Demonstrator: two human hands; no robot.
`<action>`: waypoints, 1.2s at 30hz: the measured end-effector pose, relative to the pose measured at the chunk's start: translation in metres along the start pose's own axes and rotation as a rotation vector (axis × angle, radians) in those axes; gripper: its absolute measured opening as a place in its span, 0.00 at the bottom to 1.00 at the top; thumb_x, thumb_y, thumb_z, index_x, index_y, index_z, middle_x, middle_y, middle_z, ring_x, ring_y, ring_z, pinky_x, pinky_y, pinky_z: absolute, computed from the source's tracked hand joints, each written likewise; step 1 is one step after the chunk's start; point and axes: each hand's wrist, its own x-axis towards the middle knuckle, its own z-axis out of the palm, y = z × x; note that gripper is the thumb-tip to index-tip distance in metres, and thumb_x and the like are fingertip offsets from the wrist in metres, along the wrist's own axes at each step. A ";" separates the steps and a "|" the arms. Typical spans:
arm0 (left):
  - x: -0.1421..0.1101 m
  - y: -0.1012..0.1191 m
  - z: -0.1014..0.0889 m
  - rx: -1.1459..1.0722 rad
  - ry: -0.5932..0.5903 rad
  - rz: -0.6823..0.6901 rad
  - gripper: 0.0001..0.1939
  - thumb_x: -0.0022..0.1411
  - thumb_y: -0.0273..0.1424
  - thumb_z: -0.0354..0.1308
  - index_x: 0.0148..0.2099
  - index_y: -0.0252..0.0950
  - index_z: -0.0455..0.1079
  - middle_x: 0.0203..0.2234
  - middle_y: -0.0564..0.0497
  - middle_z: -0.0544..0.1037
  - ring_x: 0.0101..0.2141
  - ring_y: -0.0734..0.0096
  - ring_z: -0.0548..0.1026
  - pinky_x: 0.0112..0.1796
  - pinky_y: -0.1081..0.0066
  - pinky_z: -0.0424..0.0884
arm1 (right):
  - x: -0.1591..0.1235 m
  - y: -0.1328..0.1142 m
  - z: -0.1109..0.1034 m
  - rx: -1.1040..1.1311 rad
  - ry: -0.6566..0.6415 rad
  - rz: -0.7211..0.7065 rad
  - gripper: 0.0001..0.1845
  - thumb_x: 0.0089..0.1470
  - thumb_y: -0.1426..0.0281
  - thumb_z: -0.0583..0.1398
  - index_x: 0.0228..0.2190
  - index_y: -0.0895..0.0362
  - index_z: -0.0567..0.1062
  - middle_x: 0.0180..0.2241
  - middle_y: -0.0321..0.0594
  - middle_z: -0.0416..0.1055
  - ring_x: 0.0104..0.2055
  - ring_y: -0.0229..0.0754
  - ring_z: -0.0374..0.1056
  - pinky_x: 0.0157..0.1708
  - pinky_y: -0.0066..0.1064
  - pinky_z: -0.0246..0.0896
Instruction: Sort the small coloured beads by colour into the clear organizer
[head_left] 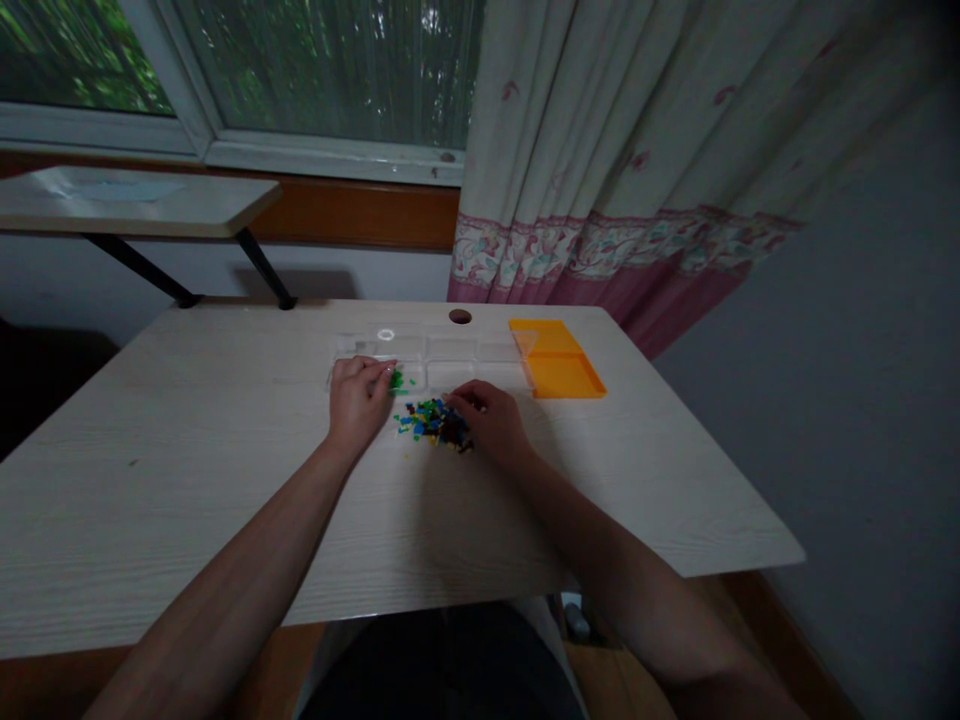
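Observation:
A small heap of tiny coloured pieces (pixel 433 421), blue, green, yellow and dark, lies on the pale wooden table (pixel 187 450). Behind it stands a clear plastic box with several compartments (pixel 450 352). A few green pieces (pixel 397 381) lie in its near left compartment. My left hand (pixel 358 397) rests at that compartment, fingers curled together over the green pieces. My right hand (pixel 487 418) rests on the right edge of the heap, fingertips pinched among the pieces. What either hand holds is too small to see.
An orange lid (pixel 556 359) lies open to the right of the clear box. A round cable hole (pixel 460 316) sits at the table's far edge. A second small table (pixel 127 200) stands at the back left under the window; a curtain (pixel 637 150) hangs at right.

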 end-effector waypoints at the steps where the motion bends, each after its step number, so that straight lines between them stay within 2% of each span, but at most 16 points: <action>1: 0.000 0.000 0.000 0.001 -0.003 0.002 0.15 0.68 0.37 0.52 0.45 0.42 0.79 0.35 0.47 0.77 0.41 0.58 0.70 0.46 0.56 0.65 | 0.000 0.000 0.000 -0.015 0.000 -0.015 0.13 0.54 0.59 0.62 0.27 0.55 0.77 0.24 0.34 0.74 0.27 0.37 0.66 0.29 0.27 0.59; 8: 0.000 0.003 -0.001 -0.003 0.003 0.000 0.13 0.67 0.36 0.55 0.44 0.41 0.80 0.35 0.47 0.77 0.41 0.59 0.70 0.46 0.57 0.66 | 0.001 -0.002 -0.001 -0.042 0.008 -0.045 0.16 0.55 0.57 0.61 0.26 0.56 0.78 0.25 0.36 0.72 0.28 0.37 0.65 0.30 0.29 0.58; 10: 0.000 0.010 -0.003 -0.038 -0.019 0.054 0.12 0.67 0.36 0.55 0.44 0.41 0.79 0.35 0.48 0.77 0.41 0.60 0.70 0.46 0.58 0.66 | 0.001 -0.002 0.000 -0.036 0.018 -0.049 0.16 0.55 0.57 0.61 0.26 0.56 0.78 0.25 0.36 0.72 0.28 0.37 0.64 0.30 0.29 0.58; 15: -0.005 0.033 -0.007 -0.169 -0.199 0.275 0.12 0.66 0.40 0.57 0.46 0.44 0.78 0.36 0.49 0.77 0.41 0.63 0.71 0.46 0.60 0.66 | 0.001 -0.002 0.001 0.003 0.023 -0.015 0.16 0.56 0.57 0.60 0.27 0.56 0.77 0.24 0.36 0.71 0.27 0.37 0.65 0.29 0.29 0.58; 18: -0.009 0.040 -0.003 -0.178 -0.227 0.313 0.13 0.64 0.42 0.60 0.47 0.44 0.77 0.36 0.48 0.77 0.41 0.62 0.71 0.45 0.60 0.67 | 0.001 -0.005 0.003 0.024 0.020 -0.022 0.17 0.57 0.57 0.60 0.27 0.56 0.77 0.25 0.36 0.72 0.28 0.38 0.65 0.30 0.29 0.59; 25: -0.012 0.035 0.003 -0.154 -0.186 0.280 0.11 0.66 0.41 0.57 0.42 0.44 0.78 0.34 0.49 0.78 0.39 0.63 0.72 0.44 0.59 0.68 | -0.002 -0.011 0.007 0.036 -0.021 -0.060 0.18 0.58 0.56 0.58 0.27 0.55 0.77 0.26 0.36 0.73 0.29 0.38 0.66 0.31 0.29 0.60; 29: -0.008 0.033 0.000 -0.139 -0.148 0.272 0.11 0.66 0.40 0.57 0.40 0.43 0.78 0.33 0.49 0.79 0.39 0.63 0.72 0.44 0.60 0.67 | -0.002 -0.008 0.007 -0.005 -0.045 -0.112 0.16 0.60 0.59 0.57 0.31 0.55 0.79 0.29 0.37 0.74 0.32 0.38 0.68 0.33 0.29 0.62; 32: -0.003 0.027 -0.004 -0.113 -0.076 0.213 0.10 0.66 0.40 0.57 0.38 0.42 0.77 0.33 0.50 0.78 0.39 0.63 0.72 0.45 0.60 0.67 | 0.000 -0.001 0.006 -0.112 -0.045 -0.234 0.11 0.61 0.65 0.58 0.35 0.55 0.80 0.31 0.40 0.75 0.35 0.40 0.68 0.39 0.32 0.63; 36: 0.004 0.013 -0.008 -0.062 0.013 0.051 0.10 0.66 0.39 0.57 0.36 0.40 0.75 0.33 0.50 0.78 0.40 0.61 0.72 0.47 0.59 0.65 | 0.001 0.006 0.006 -0.328 -0.090 -0.408 0.08 0.59 0.69 0.61 0.36 0.54 0.81 0.35 0.43 0.75 0.41 0.45 0.66 0.47 0.38 0.60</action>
